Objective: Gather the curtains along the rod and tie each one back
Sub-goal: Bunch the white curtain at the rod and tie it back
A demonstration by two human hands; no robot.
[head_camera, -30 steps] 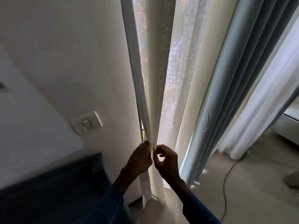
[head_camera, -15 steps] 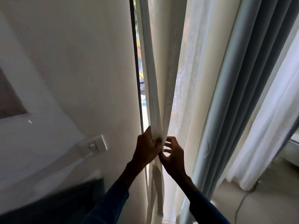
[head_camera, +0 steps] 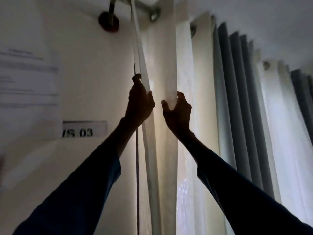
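Note:
A cream sheer curtain [head_camera: 162,65] hangs from the rod [head_camera: 145,7] at the top, right beside the wall. My left hand [head_camera: 139,102] is raised high and grips the curtain's left hem edge, fingers curled round it. My right hand [head_camera: 177,109] holds a fold of the same curtain a little to the right, thumb and fingers curled on the fabric. Both arms reach upward in dark blue sleeves. To the right hangs a grey-blue pleated curtain [head_camera: 237,99], with more pale sheer fabric [head_camera: 284,124] beyond it.
The white wall on the left carries a taped paper notice [head_camera: 28,78] and a label reading "03" [head_camera: 84,129]. A red round fitting [head_camera: 109,22] and the rod bracket [head_camera: 154,14] sit near the ceiling. A dark window frame edge [head_camera: 137,167] runs down beside the curtain.
Both hands have slid from low on the curtain to high up near the rod, and they have moved apart. The view has tilted up from the floor to the ceiling.

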